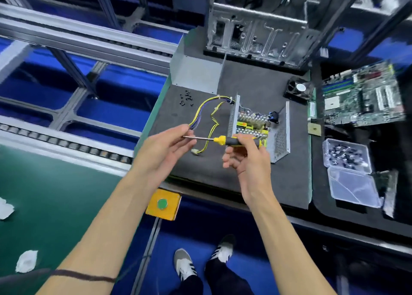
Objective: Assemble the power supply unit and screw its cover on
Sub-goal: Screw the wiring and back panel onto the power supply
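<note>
Dark foam matting (256, 174) covers the bench, with blue framing and a green conveyor to its left. Near the mat's middle lies the open power supply unit (258, 127), circuit board exposed, its yellow-and-blue wire bundle (204, 107) trailing left. Its grey cover (196, 73) stands at the far left corner, loose black screws (186, 98) just beside it. The right hand (245, 156) grips the handle of a yellow-and-black screwdriver (231, 140); the left hand (169, 145) pinches the shaft near its tip. On the right-hand mat, a clear plastic box (346, 153) holds dark screws, its lid (354, 186) open beside it.
</note>
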